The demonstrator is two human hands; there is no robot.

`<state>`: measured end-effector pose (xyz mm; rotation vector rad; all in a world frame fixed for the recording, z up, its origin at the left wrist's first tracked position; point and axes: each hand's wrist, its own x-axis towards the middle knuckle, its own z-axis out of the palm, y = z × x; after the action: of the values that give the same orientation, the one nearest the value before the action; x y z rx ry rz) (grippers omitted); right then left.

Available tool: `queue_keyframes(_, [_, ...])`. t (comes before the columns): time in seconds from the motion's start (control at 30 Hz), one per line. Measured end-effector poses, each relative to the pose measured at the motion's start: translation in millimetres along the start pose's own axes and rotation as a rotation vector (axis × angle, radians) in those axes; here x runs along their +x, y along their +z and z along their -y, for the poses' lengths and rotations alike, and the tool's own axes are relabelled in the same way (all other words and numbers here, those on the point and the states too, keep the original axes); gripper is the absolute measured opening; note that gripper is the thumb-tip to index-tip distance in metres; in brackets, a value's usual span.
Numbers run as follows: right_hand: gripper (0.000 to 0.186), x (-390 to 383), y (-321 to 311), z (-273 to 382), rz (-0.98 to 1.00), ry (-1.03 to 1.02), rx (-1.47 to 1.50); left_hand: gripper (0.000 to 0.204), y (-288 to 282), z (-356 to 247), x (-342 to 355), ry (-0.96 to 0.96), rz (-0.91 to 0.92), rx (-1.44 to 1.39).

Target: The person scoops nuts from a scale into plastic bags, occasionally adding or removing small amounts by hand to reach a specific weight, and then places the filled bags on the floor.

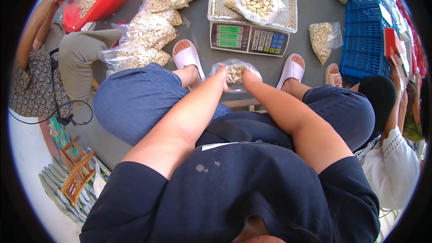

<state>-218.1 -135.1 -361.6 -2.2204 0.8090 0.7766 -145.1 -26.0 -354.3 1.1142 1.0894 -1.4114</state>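
Low between my feet, a clear plastic bag [235, 75] holds pale, pistachio-like nuts. My left hand [220, 77] is closed on its left side, and my right hand [250, 75] grips the right side; some fingertips are hidden. Just beyond stands a digital scale [216, 40] with lit green displays and a speckled metal pan. On that pan rests an open, nut-filled bag [258, 0], with part of another bag showing under it.
Filled nut bags [150, 31] are heaped at left, near a red tub [110, 6] of loose nuts where a person [40, 63] handles a plastic bag. One bag [320, 40] lies right of the scale, beside blue crates [365, 36]. Another person [389, 166] sits at right.
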Motion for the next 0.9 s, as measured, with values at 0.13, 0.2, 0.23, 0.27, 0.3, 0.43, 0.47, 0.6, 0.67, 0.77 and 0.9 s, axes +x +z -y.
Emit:
queue_keyframes(0.13, [0.027,-23.9,-17.0,2.1,0.09,-0.275,-0.202,0.033,8.7,19.5,32.2,0.188,-0.2,0.653])
queue_keyframes(0.2, [0.026,-38.0,-21.7,5.9,0.09,-0.42,-0.209,0.022,2.0,19.1,36.0,0.335,-0.122,1.104])
queue_keyframes(0.23, [0.025,-37.2,-19.7,3.4,0.053,-0.463,-0.163,0.022,16.2,10.0,-4.7,0.444,-0.128,1.441])
queue_keyframes(0.27, [0.025,-34.0,-13.4,4.3,0.021,-0.514,-0.122,0.022,22.3,1.0,-30.5,0.555,-0.141,1.768])
queue_keyframes(0.3, [0.024,-31.1,-9.9,10.2,-0.006,-0.577,-0.088,0.022,26.8,-9.0,-59.9,0.667,-0.169,2.082])
queue_keyframes(0.43, [0.016,-44.4,-25.6,39.1,0.233,-0.316,0.344,0.021,49.9,-57.6,-177.6,1.052,-0.186,2.135])
queue_keyframes(0.47, [0.015,-45.0,-32.4,45.0,0.259,-0.315,0.424,0.023,47.2,-64.2,-219.9,1.249,-0.217,1.878])
queue_keyframes(0.6, [0.015,-57.9,-85.6,81.5,0.158,-0.341,0.662,0.028,27.0,-86.5,-338.5,1.592,-0.37,1.713])
queue_keyframes(0.67, [0.015,-69.9,-130.2,113.6,0.003,-0.374,0.747,0.029,3.6,-99.6,-347.6,1.609,-0.299,1.562])
queue_keyframes(0.77, [0.016,-67.5,-195.9,155.3,-0.253,-0.501,0.741,0.027,-24.2,-119.6,-330.7,1.529,-0.331,1.497])
queue_keyframes(0.9, [0.02,-20.2,-244.6,163.5,-0.426,-0.451,0.54,0.023,-6.1,-123.0,-324.2,1.449,-0.349,1.639])
